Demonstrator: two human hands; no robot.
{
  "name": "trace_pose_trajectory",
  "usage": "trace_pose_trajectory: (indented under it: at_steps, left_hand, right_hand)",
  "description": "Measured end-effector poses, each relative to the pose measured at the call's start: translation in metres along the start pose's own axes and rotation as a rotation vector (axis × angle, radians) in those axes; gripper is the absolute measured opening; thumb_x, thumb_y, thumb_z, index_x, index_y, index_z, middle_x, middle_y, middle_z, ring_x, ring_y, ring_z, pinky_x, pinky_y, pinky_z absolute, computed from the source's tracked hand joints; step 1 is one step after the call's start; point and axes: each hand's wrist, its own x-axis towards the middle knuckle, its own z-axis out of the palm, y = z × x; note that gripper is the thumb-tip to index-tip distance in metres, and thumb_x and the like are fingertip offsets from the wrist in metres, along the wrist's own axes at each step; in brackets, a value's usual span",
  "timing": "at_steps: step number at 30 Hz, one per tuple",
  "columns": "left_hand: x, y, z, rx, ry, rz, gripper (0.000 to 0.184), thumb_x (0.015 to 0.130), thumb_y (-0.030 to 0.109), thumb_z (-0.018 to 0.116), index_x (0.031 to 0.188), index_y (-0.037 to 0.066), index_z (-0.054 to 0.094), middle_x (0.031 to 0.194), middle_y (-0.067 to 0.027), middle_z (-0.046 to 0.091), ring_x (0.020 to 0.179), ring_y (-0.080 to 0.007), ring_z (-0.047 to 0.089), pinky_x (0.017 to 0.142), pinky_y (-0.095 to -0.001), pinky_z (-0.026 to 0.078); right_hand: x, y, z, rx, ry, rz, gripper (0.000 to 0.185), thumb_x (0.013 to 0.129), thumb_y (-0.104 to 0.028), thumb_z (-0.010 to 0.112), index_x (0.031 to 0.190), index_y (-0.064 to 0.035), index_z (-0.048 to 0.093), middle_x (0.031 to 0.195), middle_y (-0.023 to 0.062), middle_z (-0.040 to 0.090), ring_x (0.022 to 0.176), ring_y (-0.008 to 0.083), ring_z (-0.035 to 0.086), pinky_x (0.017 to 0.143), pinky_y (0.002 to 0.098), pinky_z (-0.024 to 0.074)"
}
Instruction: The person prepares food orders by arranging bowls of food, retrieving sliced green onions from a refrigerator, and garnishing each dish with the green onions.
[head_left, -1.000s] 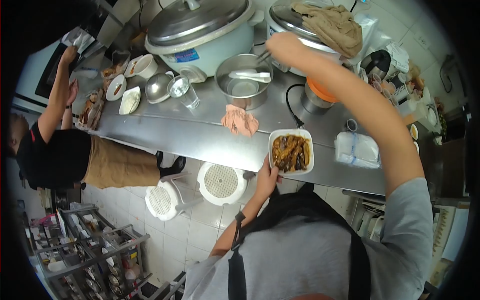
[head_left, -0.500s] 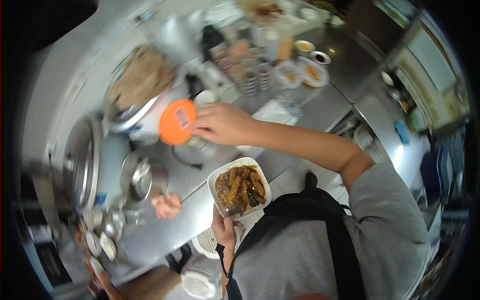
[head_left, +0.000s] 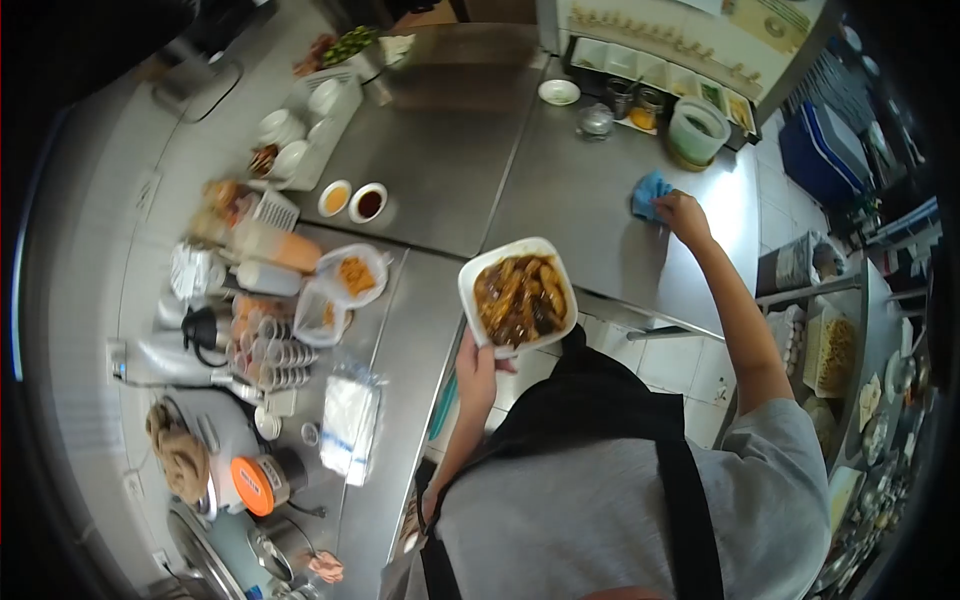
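A white square bowl (head_left: pixel 468 275) of dark, saucy food (head_left: pixel 520 300) is held up in front of my body. My left hand (head_left: pixel 480 368) grips its near edge, with the thumb at the rim and the other fingers underneath. My right hand (head_left: pixel 684 214) reaches out over the steel counter (head_left: pixel 570 190) to the right, its fingers closed on a crumpled blue cloth (head_left: pixel 651 194). That cloth rests on or just above the counter; I cannot tell which.
An orange-lidded container (head_left: pixel 253 486) stands by a cooker (head_left: pixel 215 430) at lower left. Two sauce bowls (head_left: pixel 335 198), an open takeaway box (head_left: pixel 362 272), stacked plastic cups (head_left: pixel 275 352) and bottles (head_left: pixel 290 245) line the left counter. A green-filled tub (head_left: pixel 697 132) stands at back right.
My view has swung to the right. My right hand has let go of the orange lid, now on its container, and has taken hold of the blue cloth. The bowl stays in my left hand.
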Motion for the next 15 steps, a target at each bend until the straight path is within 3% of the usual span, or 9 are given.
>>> trace_pose_trajectory:
  at_steps: [1, 4, 5, 6, 8, 12, 13, 15]
  left_hand:
    - [0.026, -0.009, 0.021, 0.014, -0.043, 0.007, 0.036, 0.092, 0.007, 0.036, 0.126, 0.000, 0.044, 0.084, -0.0111, 0.060, 0.054, -0.0132, 0.058, 0.052, -0.0259, 0.052]
    - [0.090, -0.021, 0.073, -0.010, -0.184, -0.019, 0.035, 0.092, 0.007, 0.035, 0.125, 0.001, 0.043, 0.078, -0.0104, 0.060, 0.051, -0.0125, 0.057, 0.050, -0.0260, 0.052]
    - [0.108, -0.020, 0.086, 0.012, -0.218, -0.024, 0.036, 0.092, 0.006, 0.035, 0.126, 0.002, 0.042, 0.077, -0.0104, 0.060, 0.051, -0.0125, 0.056, 0.050, -0.0264, 0.052]
    - [0.122, -0.021, 0.096, 0.028, -0.251, -0.036, 0.036, 0.091, 0.006, 0.035, 0.127, 0.003, 0.042, 0.077, -0.0105, 0.060, 0.051, -0.0125, 0.056, 0.050, -0.0269, 0.052]
    - [0.148, -0.022, 0.111, 0.014, -0.293, -0.118, 0.039, 0.091, 0.005, 0.035, 0.130, 0.004, 0.040, 0.078, -0.0104, 0.061, 0.052, -0.0126, 0.057, 0.051, -0.0272, 0.053]
    - [0.189, -0.033, 0.128, 0.048, -0.426, -0.186, 0.044, 0.091, 0.005, 0.036, 0.136, 0.007, 0.036, 0.080, -0.0097, 0.060, 0.055, -0.0128, 0.058, 0.051, -0.0274, 0.053]
    - [0.198, -0.037, 0.127, 0.026, -0.461, -0.231, 0.047, 0.093, 0.010, 0.041, 0.139, 0.009, 0.033, 0.079, -0.0094, 0.060, 0.056, -0.0131, 0.059, 0.051, -0.0276, 0.053]
    - [0.208, -0.015, 0.125, 0.267, -0.534, -0.297, 0.044, 0.094, 0.018, 0.045, 0.137, 0.010, 0.038, 0.078, -0.0087, 0.060, 0.061, -0.0131, 0.060, 0.056, -0.0281, 0.053]
  right_hand:
    - [0.004, 0.023, -0.002, 0.082, -0.119, 0.047, 0.023, 0.076, -0.016, 0.068, 0.096, -0.0047, 0.070, 0.083, 0.0153, 0.066, 0.076, 0.0289, 0.064, 0.072, 0.0375, 0.0501]
    - [0.019, 0.043, -0.036, 0.237, 0.019, 0.136, 0.019, 0.078, -0.016, 0.066, 0.090, -0.0023, 0.070, 0.076, 0.0158, 0.066, 0.068, 0.0239, 0.065, 0.064, 0.0353, 0.0496]
    - [0.028, 0.063, -0.040, 0.242, 0.079, 0.129, 0.020, 0.081, -0.019, 0.065, 0.092, -0.0030, 0.070, 0.075, 0.0129, 0.068, 0.057, 0.0174, 0.062, 0.054, 0.0313, 0.0485]
    - [0.033, 0.056, -0.058, 0.320, 0.053, 0.282, 0.023, 0.081, -0.023, 0.068, 0.090, -0.0027, 0.071, 0.071, 0.0091, 0.068, 0.053, 0.0125, 0.059, 0.049, 0.0272, 0.0464]
    - [0.044, 0.039, -0.089, 0.347, 0.003, 0.542, 0.027, 0.076, -0.028, 0.074, 0.086, -0.0026, 0.071, 0.073, 0.0100, 0.069, 0.059, 0.0140, 0.062, 0.059, 0.0281, 0.0502]
    - [0.056, 0.051, -0.058, 0.286, 0.209, 0.407, 0.031, 0.070, -0.030, 0.079, 0.076, -0.0013, 0.068, 0.068, 0.0097, 0.067, 0.060, 0.0162, 0.062, 0.058, 0.0293, 0.0498]
    - [0.060, 0.053, -0.043, 0.303, 0.191, 0.400, 0.032, 0.067, -0.028, 0.081, 0.074, -0.0007, 0.067, 0.067, 0.0107, 0.066, 0.060, 0.0187, 0.063, 0.059, 0.0304, 0.0501]
    - [0.066, 0.043, -0.017, 0.335, 0.170, 0.327, 0.031, 0.065, -0.028, 0.081, 0.075, -0.0016, 0.068, 0.070, 0.0121, 0.067, 0.064, 0.0210, 0.064, 0.062, 0.0324, 0.0505]
